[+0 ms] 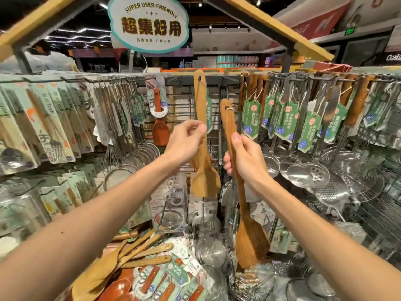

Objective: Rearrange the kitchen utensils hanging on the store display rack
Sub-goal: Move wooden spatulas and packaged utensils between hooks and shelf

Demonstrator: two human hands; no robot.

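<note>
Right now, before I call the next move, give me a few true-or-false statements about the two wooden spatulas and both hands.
1. The right hand grips the darker wooden spatula by its handle. True.
2. The darker wooden spatula hangs from a rack hook. False: it is off the hooks, its hole end below the rail.
3. The lighter wooden spatula hangs from a hook at the top of the rack. True.
4. The left hand is down among the utensils in the bin. False: it is raised at the lighter spatula's handle.
5. The metal skimmers hang left of both spatulas. False: they hang to the right.
</note>
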